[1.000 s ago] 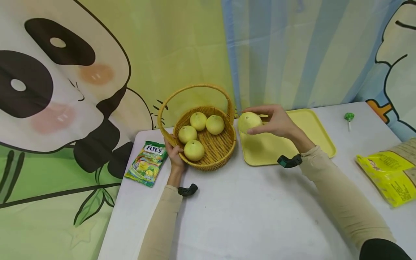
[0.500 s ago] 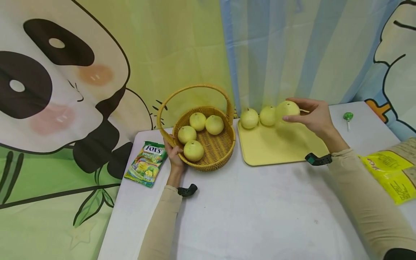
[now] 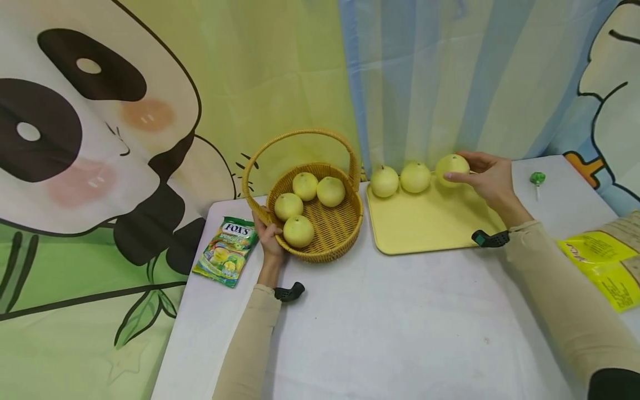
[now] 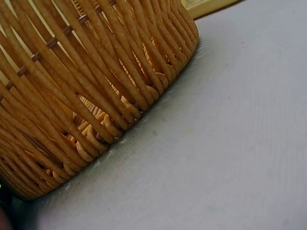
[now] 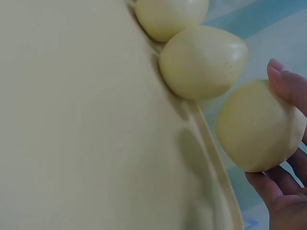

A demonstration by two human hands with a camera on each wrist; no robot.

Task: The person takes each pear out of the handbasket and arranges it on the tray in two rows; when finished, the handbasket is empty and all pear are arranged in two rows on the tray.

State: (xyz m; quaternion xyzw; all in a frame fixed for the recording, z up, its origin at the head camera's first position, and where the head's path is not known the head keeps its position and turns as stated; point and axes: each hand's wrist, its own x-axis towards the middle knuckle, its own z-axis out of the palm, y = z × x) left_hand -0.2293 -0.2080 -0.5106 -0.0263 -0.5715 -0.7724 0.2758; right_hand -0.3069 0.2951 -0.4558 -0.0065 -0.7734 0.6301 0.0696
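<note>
My right hand (image 3: 492,178) holds a pale yellow pear (image 3: 451,170) between thumb and fingers at the back edge of a yellow tray (image 3: 425,230). In the right wrist view this pear (image 5: 259,127) overlaps the tray's rim, and a shadow falls on the tray beside it. To its left, a middle pear (image 3: 415,177) and a left pear (image 3: 384,181) sit in a row on the tray. My left hand (image 3: 270,239) grips the side of a woven basket (image 3: 345,236), thumb over the rim near the handle's foot. Several pears (image 3: 298,231) lie in the basket.
A green candy bag (image 3: 226,251) lies left of the basket. At the right are a green lollipop (image 3: 537,179) and a yellow packet (image 3: 600,261), partly behind the right sleeve. A printed curtain (image 3: 300,66) hangs right behind the white table (image 3: 380,333).
My right hand has carried its pear rightward from near the basket to the tray's back edge, bringing two pears on the tray into sight. The left hand and basket stay still.
</note>
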